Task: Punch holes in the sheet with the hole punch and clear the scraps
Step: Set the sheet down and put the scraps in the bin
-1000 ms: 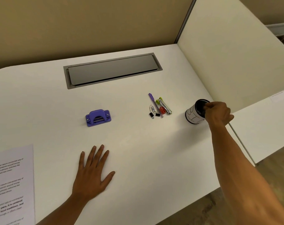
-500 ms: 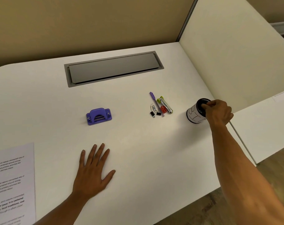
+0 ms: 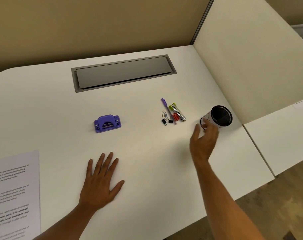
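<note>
A purple hole punch (image 3: 107, 123) stands on the white desk (image 3: 147, 153), left of centre. A printed sheet (image 3: 14, 193) lies flat at the desk's front left, partly cut off by the frame edge. My left hand (image 3: 100, 182) rests palm down on the desk below the punch, fingers spread, holding nothing. My right hand (image 3: 203, 141) hovers just in front of a white pen cup (image 3: 216, 116) with a black mesh inside, fingers apart and blurred. The cup sits tilted, its mouth facing me, and I cannot tell whether the fingertips touch it.
A purple pen (image 3: 167, 108), a stapler (image 3: 178, 111), paper clips (image 3: 164, 115) and binder clips (image 3: 167, 121) lie in a small pile between punch and cup. A grey cable hatch (image 3: 123, 73) is set into the far desk. A cream partition (image 3: 251, 58) walls the right side.
My right hand has let go of the pen cup's rim and drawn back toward me, now open. The cup's dark mouth is now uncovered. My left hand has stayed flat.
</note>
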